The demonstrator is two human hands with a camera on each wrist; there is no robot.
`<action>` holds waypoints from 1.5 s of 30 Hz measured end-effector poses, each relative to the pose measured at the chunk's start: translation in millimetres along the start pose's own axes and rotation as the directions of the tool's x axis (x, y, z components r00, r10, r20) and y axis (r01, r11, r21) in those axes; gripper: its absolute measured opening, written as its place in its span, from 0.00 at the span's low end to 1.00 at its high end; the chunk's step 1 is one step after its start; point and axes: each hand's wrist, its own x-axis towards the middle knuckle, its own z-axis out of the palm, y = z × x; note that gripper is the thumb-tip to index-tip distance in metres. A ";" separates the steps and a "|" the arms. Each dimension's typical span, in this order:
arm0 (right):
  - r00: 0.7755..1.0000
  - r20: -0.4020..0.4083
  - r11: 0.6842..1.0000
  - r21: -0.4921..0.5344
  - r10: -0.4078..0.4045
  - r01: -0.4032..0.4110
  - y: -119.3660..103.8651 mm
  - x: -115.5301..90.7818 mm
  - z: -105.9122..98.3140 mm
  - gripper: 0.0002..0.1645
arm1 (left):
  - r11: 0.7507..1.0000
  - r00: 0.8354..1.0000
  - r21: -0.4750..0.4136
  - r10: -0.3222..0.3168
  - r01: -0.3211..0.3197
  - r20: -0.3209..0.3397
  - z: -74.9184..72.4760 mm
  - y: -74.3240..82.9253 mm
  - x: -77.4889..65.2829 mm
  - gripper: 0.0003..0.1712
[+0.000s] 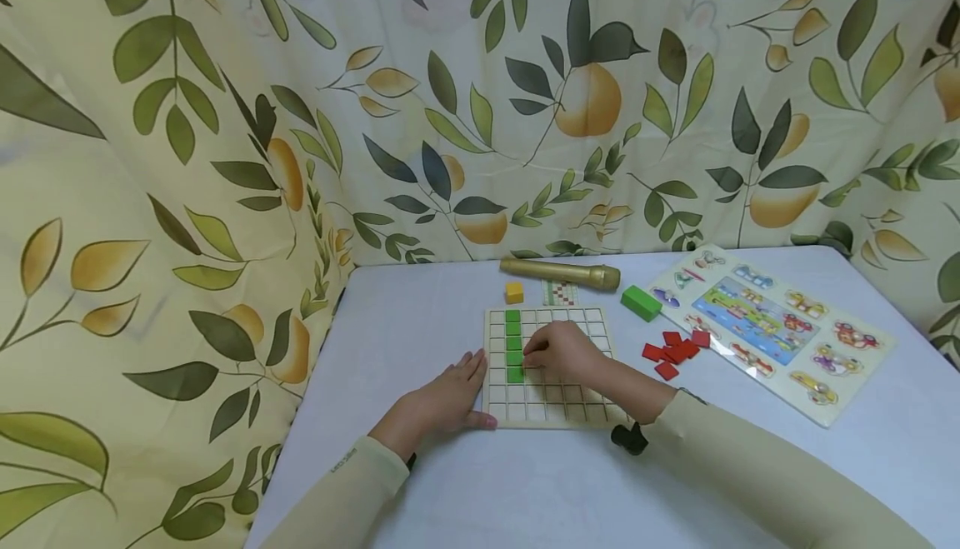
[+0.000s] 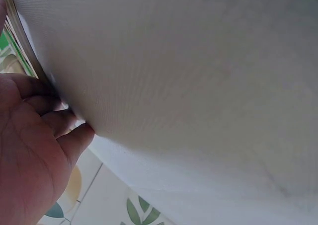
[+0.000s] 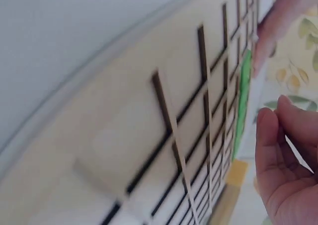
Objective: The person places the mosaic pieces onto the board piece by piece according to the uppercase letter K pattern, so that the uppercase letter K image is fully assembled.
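Observation:
A light wooden grid board [image 1: 547,414] lies on the white-covered table, with a column of green square tiles [image 1: 514,358] in its left part. My left hand [image 1: 447,395] lies along the board's left side, fingers extended and thumb near the lower left corner. In the left wrist view, its fingertips are by the board's edge [image 2: 25,41]. Over the grid, my right hand [image 1: 566,353] has its fingertips just right of the lower green tiles. Thumb and index fingertip meet in the right wrist view, and no object shows between them.
Behind the board are a yellow block [image 1: 513,292], a small patterned card [image 1: 558,292] and a gold microphone-shaped object [image 1: 558,272]. To the right lie a green block [image 1: 641,303], several red tiles [image 1: 678,351] and a picture puzzle board [image 1: 862,366]. A patterned curtain [image 1: 480,116] hangs behind the table.

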 end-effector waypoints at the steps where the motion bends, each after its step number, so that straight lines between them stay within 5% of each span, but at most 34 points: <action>1: 1.000 -0.001 1.000 0.008 0.012 -0.012 1.2 -1.9 -3.8 0.03 | 1.000 1.000 -0.001 -0.002 0.002 0.002 0.1 0.0 0.4 0.62; 17: 0.996 -0.022 0.996 0.009 0.089 -0.089 26.1 -38.9 -44.4 0.07 | 1.000 1.000 0.006 -0.023 0.023 0.004 0.0 2.6 1.5 0.63; 24: 0.983 -0.020 0.983 0.018 0.182 -0.181 44.1 -57.4 -58.5 0.08 | 1.000 1.000 0.011 -0.025 0.025 -0.001 1.1 1.5 3.2 0.63; 45: 0.977 -0.005 0.977 -0.010 0.214 -0.214 90.7 -101.2 -67.6 0.13 | 1.000 1.000 -0.004 -0.012 0.012 -0.004 -1.4 5.6 -1.2 0.62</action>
